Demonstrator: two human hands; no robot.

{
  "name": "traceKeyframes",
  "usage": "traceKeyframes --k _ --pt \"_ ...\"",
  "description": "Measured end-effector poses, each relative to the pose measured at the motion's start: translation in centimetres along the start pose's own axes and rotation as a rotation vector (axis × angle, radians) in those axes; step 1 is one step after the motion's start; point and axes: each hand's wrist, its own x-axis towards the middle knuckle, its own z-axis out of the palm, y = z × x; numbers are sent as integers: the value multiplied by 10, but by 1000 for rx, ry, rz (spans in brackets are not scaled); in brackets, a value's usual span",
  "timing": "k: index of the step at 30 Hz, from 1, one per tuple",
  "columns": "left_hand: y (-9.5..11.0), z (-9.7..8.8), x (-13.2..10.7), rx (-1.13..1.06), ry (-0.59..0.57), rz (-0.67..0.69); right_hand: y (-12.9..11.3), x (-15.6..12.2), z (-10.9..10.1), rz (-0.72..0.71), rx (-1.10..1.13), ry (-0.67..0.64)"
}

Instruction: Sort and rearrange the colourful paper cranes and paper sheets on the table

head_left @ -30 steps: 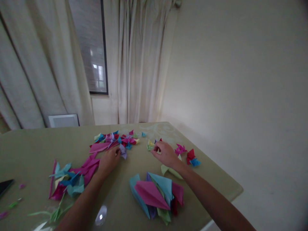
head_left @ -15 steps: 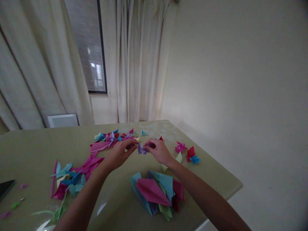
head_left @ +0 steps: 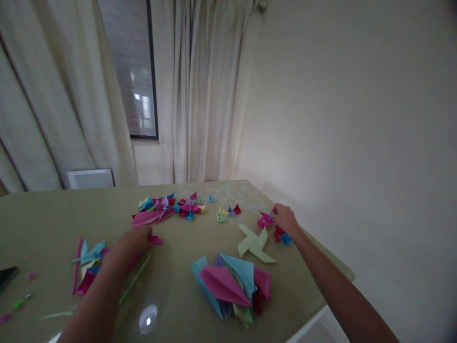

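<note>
My right hand [head_left: 284, 219] is at the right side of the table with its fingers pinched on a small purple folded paper [head_left: 271, 218], mostly hidden. It is right beside a magenta folded paper piece [head_left: 264, 220]. Red [head_left: 279, 233] and blue [head_left: 286, 239] folded pieces lie just below the hand. My left hand [head_left: 137, 239] reaches down at the left, its fingers closed on a magenta folded paper [head_left: 155, 240] whose tip sticks out to the right. My forearm covers part of the pile of light blue folded paper [head_left: 93, 252] and other pieces.
A pale green pinwheel [head_left: 254, 245] lies mid-right, behind a stack of folded paper planes [head_left: 228, 286]. Many small colourful origami pieces [head_left: 166, 205] crowd the back. A magenta stick [head_left: 76, 267] and a dark phone-like object [head_left: 7, 276] are at left. A wall borders the table's right side.
My hands have moved apart from the middle. My right hand has carried the purple piece right, to the magenta one. My left hand has gone left and down onto the magenta paper, uncovering the pinwheel.
</note>
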Motion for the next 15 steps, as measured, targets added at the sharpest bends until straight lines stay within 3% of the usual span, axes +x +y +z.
traceKeyframes --k 4,8,12,15 --pt "3 3 1 13 -35 -2 -6 -3 13 49 -74 -22" --pt "-6 -6 2 24 -27 -31 -17 -9 10 11 -89 2" --pt "-15 -13 -2 37 -18 -51 -37 -19 -1 -109 -17 20" --pt "-13 -12 -5 20 -47 -42 -57 -30 -9 -278 180 13"
